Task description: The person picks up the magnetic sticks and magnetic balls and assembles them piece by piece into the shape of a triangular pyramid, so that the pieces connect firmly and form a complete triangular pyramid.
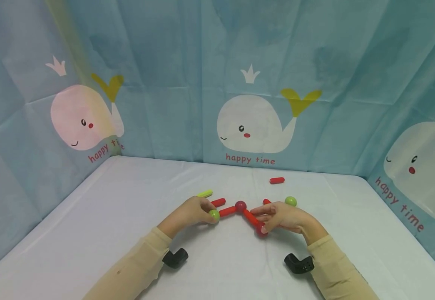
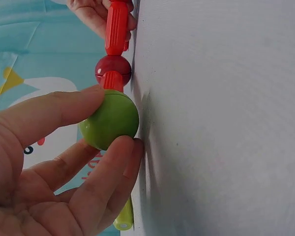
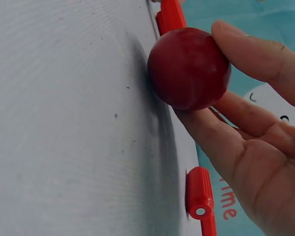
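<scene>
My left hand (image 1: 191,214) pinches a green ball (image 2: 109,119) between thumb and fingers, low over the white table. From that ball a red rod (image 1: 227,211) runs to a dark red ball (image 1: 241,206) in the middle. A second red rod (image 1: 250,217) slants from there to another dark red ball (image 3: 189,69), which my right hand (image 1: 288,216) holds between thumb and fingers. Together the pieces form a bent chain spanning both hands. Whether the rod ends are fully seated in the balls cannot be told.
Behind the left hand lie a loose red rod (image 1: 218,202) and a yellow-green rod (image 1: 205,193). Past the right hand are a partly hidden red rod (image 1: 266,201) and a green ball (image 1: 290,201). Another red rod (image 1: 277,180) lies farther back, before the whale-print curtain (image 1: 180,125).
</scene>
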The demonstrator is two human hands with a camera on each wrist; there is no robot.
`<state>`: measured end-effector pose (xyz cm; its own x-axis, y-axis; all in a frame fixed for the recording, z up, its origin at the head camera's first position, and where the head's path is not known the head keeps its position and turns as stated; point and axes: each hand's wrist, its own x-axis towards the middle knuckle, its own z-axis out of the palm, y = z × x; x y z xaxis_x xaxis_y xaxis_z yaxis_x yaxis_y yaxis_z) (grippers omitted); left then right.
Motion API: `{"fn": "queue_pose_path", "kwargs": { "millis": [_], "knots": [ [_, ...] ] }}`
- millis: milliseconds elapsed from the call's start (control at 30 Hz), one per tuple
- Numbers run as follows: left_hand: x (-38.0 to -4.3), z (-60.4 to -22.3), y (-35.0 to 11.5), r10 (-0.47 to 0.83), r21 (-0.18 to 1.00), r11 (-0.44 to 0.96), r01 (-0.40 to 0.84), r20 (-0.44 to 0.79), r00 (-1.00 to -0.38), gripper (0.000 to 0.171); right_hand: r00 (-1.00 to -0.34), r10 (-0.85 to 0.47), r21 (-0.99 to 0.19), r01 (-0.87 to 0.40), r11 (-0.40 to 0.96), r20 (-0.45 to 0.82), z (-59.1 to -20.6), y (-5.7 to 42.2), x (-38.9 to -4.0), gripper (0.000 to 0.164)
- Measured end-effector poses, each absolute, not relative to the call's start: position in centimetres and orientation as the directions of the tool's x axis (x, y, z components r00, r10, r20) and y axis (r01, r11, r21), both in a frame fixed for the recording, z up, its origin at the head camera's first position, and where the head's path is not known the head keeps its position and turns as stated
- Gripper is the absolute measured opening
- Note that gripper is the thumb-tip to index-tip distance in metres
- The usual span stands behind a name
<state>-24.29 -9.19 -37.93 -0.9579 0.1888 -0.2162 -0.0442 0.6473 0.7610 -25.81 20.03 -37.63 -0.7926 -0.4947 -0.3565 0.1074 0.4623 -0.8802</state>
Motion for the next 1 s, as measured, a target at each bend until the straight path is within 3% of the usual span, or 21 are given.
{"fn": "queue_pose_path", "kwargs": {
  "millis": [500, 1000],
  "knots": [
    [-24.43, -37.94, -9.32, 0.183, 0.741, 0.669, -0.063, -0.246, -0.952, 0.028, -0.823, -0.439, -0.832, 0.071, 0.550, -0.360, -37.35, 20.70, -25.76, 0.044],
    [-24.00, -37.71, -8.88, 0.201, 0.736, 0.674, -0.058, -0.259, -0.945, 0.029, -0.815, -0.465, -0.855, 0.069, 0.515, -0.346, -37.56, 20.41, -25.83, 0.042]
  ]
}}
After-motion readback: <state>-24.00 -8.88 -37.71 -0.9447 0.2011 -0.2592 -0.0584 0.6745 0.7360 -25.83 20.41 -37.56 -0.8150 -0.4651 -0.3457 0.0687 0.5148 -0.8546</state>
